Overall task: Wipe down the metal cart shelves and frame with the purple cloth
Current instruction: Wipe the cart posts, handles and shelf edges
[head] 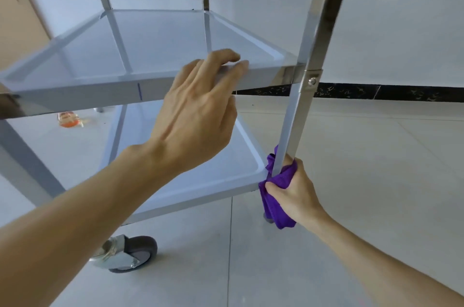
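A metal cart fills the view, with a middle shelf (pixel 150 55) and a lower shelf (pixel 200 176) held by shiny upright posts. My left hand (pixel 198 110) holds the front rim of the middle shelf, fingers curled over its edge. My right hand (pixel 293 191) grips the purple cloth (pixel 273 208), wrapped around the front right post (pixel 298 110) just where it meets the lower shelf corner. Part of the cloth hangs below my fist. The top of the cart is out of frame.
A grey caster wheel (pixel 130 252) sits under the cart at the lower left. A small orange object (pixel 67 119) lies on the tiled floor (pixel 351 206) beyond the cart. A white wall with a dark baseboard (pixel 376 91) stands behind.
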Demonstrator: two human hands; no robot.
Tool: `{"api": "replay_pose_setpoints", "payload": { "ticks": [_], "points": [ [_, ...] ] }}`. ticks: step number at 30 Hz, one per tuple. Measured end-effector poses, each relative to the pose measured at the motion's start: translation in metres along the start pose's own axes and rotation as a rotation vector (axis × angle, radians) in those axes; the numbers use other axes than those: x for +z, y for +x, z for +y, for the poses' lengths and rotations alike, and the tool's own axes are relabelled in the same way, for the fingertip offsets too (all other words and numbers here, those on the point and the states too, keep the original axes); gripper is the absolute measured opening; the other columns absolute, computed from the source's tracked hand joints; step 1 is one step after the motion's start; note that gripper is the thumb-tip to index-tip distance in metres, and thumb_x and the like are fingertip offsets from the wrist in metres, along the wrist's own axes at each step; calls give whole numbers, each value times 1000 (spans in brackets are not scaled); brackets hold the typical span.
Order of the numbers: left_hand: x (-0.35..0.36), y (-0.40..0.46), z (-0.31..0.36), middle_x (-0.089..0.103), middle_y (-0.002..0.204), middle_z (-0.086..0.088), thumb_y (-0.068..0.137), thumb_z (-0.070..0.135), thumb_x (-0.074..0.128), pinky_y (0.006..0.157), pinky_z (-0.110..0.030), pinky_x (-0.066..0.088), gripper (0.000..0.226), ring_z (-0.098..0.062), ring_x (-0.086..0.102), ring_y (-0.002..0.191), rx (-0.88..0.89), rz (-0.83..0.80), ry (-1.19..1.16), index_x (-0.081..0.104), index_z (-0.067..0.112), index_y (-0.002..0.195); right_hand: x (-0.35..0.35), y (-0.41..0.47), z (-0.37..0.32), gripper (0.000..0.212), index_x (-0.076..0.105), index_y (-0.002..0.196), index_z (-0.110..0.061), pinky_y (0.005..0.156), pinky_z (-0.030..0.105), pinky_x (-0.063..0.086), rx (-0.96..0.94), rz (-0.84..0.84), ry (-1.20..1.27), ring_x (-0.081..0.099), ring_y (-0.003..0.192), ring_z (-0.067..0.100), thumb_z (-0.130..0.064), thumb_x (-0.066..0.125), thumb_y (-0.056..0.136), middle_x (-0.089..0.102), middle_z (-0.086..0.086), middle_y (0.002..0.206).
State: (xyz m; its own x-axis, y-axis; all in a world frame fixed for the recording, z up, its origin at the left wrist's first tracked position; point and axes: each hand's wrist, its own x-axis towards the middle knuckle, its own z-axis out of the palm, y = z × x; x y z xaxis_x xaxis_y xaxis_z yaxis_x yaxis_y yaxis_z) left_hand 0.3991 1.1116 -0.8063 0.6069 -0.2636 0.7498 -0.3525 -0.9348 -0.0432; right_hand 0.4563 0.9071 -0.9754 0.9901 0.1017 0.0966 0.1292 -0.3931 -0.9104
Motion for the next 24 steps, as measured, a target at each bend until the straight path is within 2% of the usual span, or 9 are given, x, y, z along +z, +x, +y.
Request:
{"api": "replay_pose_setpoints", "payload": {
  "ticks": [2, 6, 8, 10, 13, 16, 19, 22, 24],
  "points": [
    [-6, -14, -13, 50, 139, -16, 90, -2, 49, 109, -39, 37, 43, -31, 51, 122, 113, 2, -26, 57, 5, 131, -7, -2, -5, 53, 49, 100, -48, 63, 1, 44, -28, -58, -82, 62, 86, -7, -8, 72, 73, 63, -17, 99],
    [-4, -60, -38, 54, 135, -19, 85, -8, 52, 115, -48, 33, 40, -34, 50, 130, 231, -97, -41, 65, 3, 121, -33, -8, -22, 42, 53, 104, -34, 60, 11, 47, -62, -133, -309, 64, 79, 2, -18, 73, 72, 64, -8, 95],
    [2, -87, -49, 57, 134, -13, 86, -4, 56, 110, -45, 39, 36, -32, 55, 123, 183, -262, -37, 67, 9, 118, -49, -21, -30, 40, 48, 104, -35, 62, 19, 45, -41, -170, -453, 61, 80, 6, -31, 74, 73, 59, -5, 96],
    [5, -103, -62, 56, 136, -3, 92, 5, 56, 106, -39, 42, 34, -26, 59, 118, 74, -450, -38, 65, 18, 122, -59, -34, -38, 40, 44, 101, -39, 59, 14, 44, -60, -186, -501, 60, 80, 0, -36, 74, 74, 57, -9, 98],
    [7, -115, -83, 41, 147, 12, 101, 28, 43, 109, -30, 34, 37, -14, 50, 125, -75, -672, 5, 48, 30, 138, -58, -48, -55, 50, 44, 116, -40, 67, 4, 46, -95, -248, -445, 55, 100, -19, -36, 76, 78, 55, -21, 114],
    [9, -128, -94, 36, 149, 14, 101, 38, 39, 107, -28, 36, 43, -10, 49, 126, -98, -759, 70, 37, 32, 143, -48, -60, -73, 55, 38, 122, -45, 73, 4, 46, -143, -313, -509, 51, 108, -17, -43, 73, 80, 45, -28, 116],
    [14, -147, -92, 31, 152, 12, 101, 44, 37, 106, -31, 39, 50, -11, 47, 129, -103, -845, 140, 28, 30, 148, -32, -55, -101, 61, 32, 132, -49, 88, 11, 41, -328, -412, -669, 43, 118, 0, -45, 70, 84, 39, -26, 119],
    [19, -162, -91, 30, 153, 11, 101, 44, 37, 105, -32, 40, 53, -14, 46, 129, -121, -923, 155, 22, 31, 149, -4, -27, -119, 67, 34, 139, -27, 92, 35, 44, -592, -369, -990, 42, 110, 26, -46, 69, 85, 38, -2, 125],
    [19, -170, -92, 27, 154, 11, 100, 43, 38, 106, -31, 40, 55, -14, 44, 131, -107, -913, 157, 19, 31, 150, 19, -8, -116, 74, 32, 140, -19, 92, 41, 43, -611, -350, -1194, 42, 109, 31, -47, 71, 84, 37, 6, 127]
  ]
}}
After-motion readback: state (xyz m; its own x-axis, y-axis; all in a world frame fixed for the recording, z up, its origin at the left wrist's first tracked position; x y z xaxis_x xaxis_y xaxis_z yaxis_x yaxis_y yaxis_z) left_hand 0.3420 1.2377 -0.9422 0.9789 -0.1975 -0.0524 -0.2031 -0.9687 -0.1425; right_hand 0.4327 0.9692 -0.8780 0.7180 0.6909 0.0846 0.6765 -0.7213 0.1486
